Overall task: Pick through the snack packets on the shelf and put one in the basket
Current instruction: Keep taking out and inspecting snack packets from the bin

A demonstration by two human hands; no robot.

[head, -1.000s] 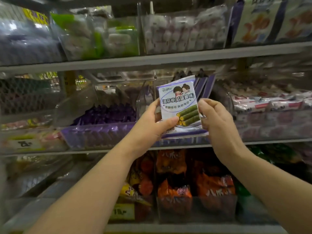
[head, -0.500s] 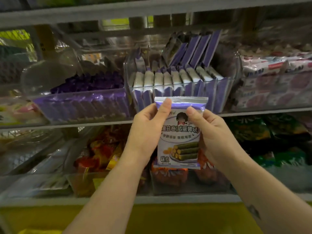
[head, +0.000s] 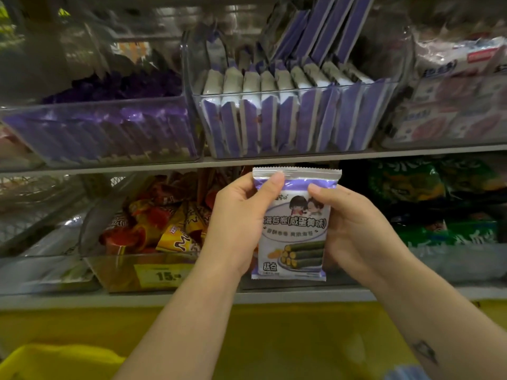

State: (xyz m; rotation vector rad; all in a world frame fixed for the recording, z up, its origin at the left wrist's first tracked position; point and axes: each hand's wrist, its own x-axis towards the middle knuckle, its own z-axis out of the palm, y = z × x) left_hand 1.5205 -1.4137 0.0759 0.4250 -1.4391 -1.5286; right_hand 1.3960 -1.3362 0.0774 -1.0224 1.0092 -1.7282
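Obs: held packet [head: 295, 223] white and lavender, purple band near top, two cartoon figures, dark-green rolls with yellow ends; far upper packets [head: 277, 122] purple and white; left wrappers [head: 109, 127] deep purple; lower-left wrappers [head: 170, 226] red, orange, yellow; right bags [head: 428, 187] green; price tag [head: 162, 275] yellow, black numerals.

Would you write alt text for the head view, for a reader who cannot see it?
A left hand and right hand hold a purple and white snack packet upright by its side edges, before shop shelves. Above it, a clear bin holds matching packets in a row; orange bags and green bags lie behind.
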